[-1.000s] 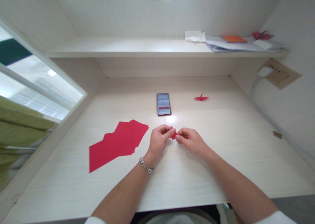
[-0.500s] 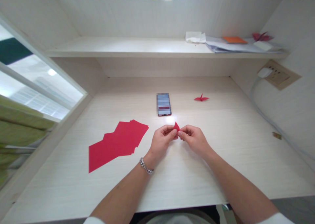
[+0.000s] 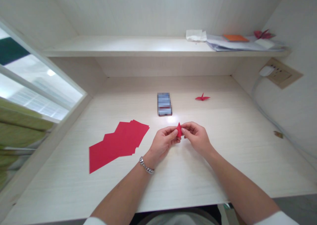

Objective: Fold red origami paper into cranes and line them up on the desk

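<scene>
A small piece of folded red paper [image 3: 179, 130] is held up between my hands above the desk, its pointed tip upward. My left hand [image 3: 165, 140] pinches its left side with the thumb in front. Thumb and fingertips of my right hand [image 3: 196, 136] grip its right edge. The fingertips cover part of the folds. Beyond my hands, a finished red paper crane [image 3: 202, 97] sits on the desk with its wings spread. Several sheets of red paper [image 3: 119, 141] lie fanned out to the left of my left hand.
A phone [image 3: 164, 104] with a blurred screen lies just past my hands. Papers [image 3: 223, 46], an orange sheet [image 3: 235, 38] and a red paper flower-like shape [image 3: 264, 34] rest on the shelf [image 3: 119, 45]. A white cable [image 3: 262, 111] runs down the right from a wall socket [image 3: 281, 74].
The folded paper has turned, now showing a taller, narrower face. My right hand has shifted its fingers slightly up along the right edge; my left hand keeps its pinch.
</scene>
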A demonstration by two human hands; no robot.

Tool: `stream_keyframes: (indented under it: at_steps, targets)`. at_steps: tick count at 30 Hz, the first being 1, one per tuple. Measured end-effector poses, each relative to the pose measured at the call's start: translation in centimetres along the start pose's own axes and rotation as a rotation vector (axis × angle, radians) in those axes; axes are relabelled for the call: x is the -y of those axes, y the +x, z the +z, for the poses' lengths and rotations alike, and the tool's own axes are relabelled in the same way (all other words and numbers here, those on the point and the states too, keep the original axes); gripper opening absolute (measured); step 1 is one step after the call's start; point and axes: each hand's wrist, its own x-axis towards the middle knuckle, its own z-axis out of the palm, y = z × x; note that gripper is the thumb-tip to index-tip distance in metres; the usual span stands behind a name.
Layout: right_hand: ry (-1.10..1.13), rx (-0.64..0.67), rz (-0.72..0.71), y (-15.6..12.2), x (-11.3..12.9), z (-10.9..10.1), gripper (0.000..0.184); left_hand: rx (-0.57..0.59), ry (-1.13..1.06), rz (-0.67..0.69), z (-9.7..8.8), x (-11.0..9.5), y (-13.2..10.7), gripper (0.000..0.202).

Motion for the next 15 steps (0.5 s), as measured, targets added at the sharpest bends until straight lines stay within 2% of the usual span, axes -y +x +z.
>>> stream_keyframes:
  at_steps: [3, 6, 15]
  targets:
    - [-0.115, -0.062, -0.07, -0.2, 0.5, 0.1, 0.016, -0.01, 0.012, -0.004, 0.0, 0.1, 0.0, 0.027]
    - [-0.185, -0.05, -0.11, -0.3, 1.0, 0.2, 0.013, -0.032, 0.042, -0.001, 0.0, 0.2, 0.1, 0.029]
    - [-0.214, -0.034, -0.171, -0.4, 1.2, -0.1, 0.02, -0.033, 0.125, -0.016, -0.2, 0.2, 0.3, 0.032]
